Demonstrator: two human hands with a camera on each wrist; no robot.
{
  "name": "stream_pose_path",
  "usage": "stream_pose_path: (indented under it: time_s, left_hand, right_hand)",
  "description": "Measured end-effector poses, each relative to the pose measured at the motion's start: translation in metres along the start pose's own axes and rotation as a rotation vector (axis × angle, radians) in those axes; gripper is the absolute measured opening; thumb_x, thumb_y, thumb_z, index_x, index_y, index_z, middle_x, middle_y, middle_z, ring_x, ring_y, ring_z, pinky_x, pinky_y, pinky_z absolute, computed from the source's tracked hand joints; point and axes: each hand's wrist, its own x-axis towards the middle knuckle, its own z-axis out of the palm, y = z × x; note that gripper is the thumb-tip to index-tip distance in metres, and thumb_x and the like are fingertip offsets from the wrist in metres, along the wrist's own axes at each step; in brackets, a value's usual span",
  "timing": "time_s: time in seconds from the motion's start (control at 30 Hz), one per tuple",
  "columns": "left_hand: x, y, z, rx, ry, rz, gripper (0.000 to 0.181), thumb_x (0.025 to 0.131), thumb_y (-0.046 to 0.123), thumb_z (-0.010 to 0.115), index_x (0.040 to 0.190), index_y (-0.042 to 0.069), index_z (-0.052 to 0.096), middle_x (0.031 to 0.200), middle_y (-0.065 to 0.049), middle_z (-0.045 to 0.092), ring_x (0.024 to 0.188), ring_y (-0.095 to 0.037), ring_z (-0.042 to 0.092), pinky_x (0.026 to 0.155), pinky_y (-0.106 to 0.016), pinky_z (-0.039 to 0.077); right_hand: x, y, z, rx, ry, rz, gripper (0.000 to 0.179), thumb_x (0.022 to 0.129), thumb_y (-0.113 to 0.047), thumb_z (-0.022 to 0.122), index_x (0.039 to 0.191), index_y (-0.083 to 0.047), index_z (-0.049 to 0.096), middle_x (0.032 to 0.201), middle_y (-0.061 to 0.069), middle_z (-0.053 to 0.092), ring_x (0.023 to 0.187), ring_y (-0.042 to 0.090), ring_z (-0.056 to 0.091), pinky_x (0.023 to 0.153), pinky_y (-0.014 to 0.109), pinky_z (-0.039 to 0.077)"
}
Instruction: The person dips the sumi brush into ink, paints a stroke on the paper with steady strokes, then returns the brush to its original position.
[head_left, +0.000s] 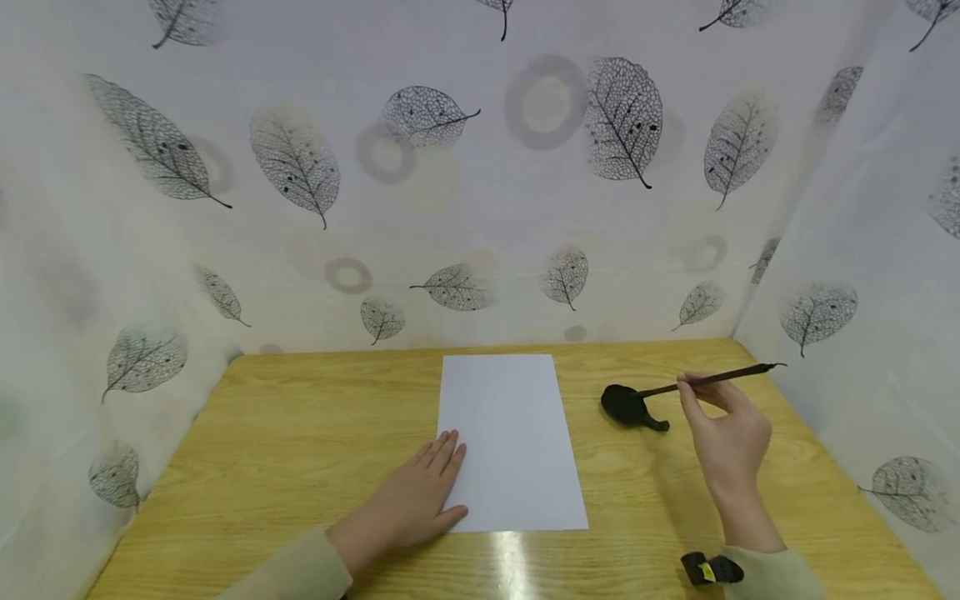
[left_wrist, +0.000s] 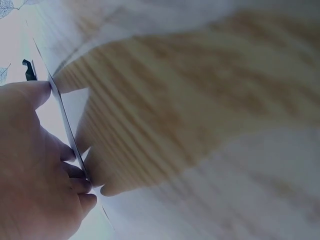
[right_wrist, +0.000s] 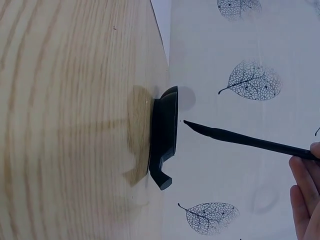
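My left hand [head_left: 416, 492] rests flat on the lower left part of a blank white sheet of paper [head_left: 513, 442], fingers straight. In the left wrist view that hand [left_wrist: 45, 165] touches the paper seen nearly edge-on. Between thumb and fingers, my right hand [head_left: 727, 433] pinches a dark writing brush [head_left: 720, 378] by its handle. The brush tip points left toward a small black ink dish [head_left: 624, 405] with a short curved stub. In the right wrist view the dark brush tip [right_wrist: 200, 128] is just off the rim of the ink dish [right_wrist: 164, 122], with a small gap between them.
The wooden tabletop [head_left: 300, 433] spreads under everything. White curtains with leaf prints [head_left: 450, 200] close in the back and both sides. A black strap with a yellow mark [head_left: 708, 571] sits at the right wrist.
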Motion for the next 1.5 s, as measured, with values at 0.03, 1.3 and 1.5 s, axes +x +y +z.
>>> stream_pose_path:
  time_s: [0.03,1.3,1.5]
  left_hand:
    - [0.000,0.000,0.000,0.002,-0.001,-0.001,0.084,0.107,0.055,0.051,0.164,-0.003,0.032,0.174,-0.024,0.025,0.163,-0.035,0.027,0.133,-0.048,0.030]
    - [-0.002,0.002,-0.004,-0.010,-0.012,-0.013,0.084,0.107,0.054,0.052,0.165,-0.002,0.030,0.175,-0.024,0.024,0.164,-0.035,0.026,0.133,-0.048,0.030]
    - [-0.002,0.003,-0.005,-0.004,-0.007,-0.007,0.083,0.107,0.054,0.052,0.165,-0.003,0.031,0.174,-0.024,0.025,0.164,-0.035,0.026,0.133,-0.048,0.031]
  right_hand:
    - [0.000,0.000,0.000,-0.005,0.004,-0.001,0.011,0.091,-0.002,0.082,0.103,0.000,0.083,0.094,-0.005,0.079,0.081,-0.034,0.053,0.087,-0.003,0.038]
    - [0.001,0.012,-0.013,-0.060,0.051,0.018,0.012,0.093,-0.005,0.081,0.102,0.002,0.082,0.089,-0.007,0.080,0.079,-0.036,0.050,0.081,-0.001,0.037]
    - [0.002,0.012,-0.009,-0.044,0.048,-0.004,0.012,0.093,-0.005,0.081,0.103,0.002,0.082,0.093,0.014,0.082,0.081,-0.034,0.051,0.084,-0.002,0.038]
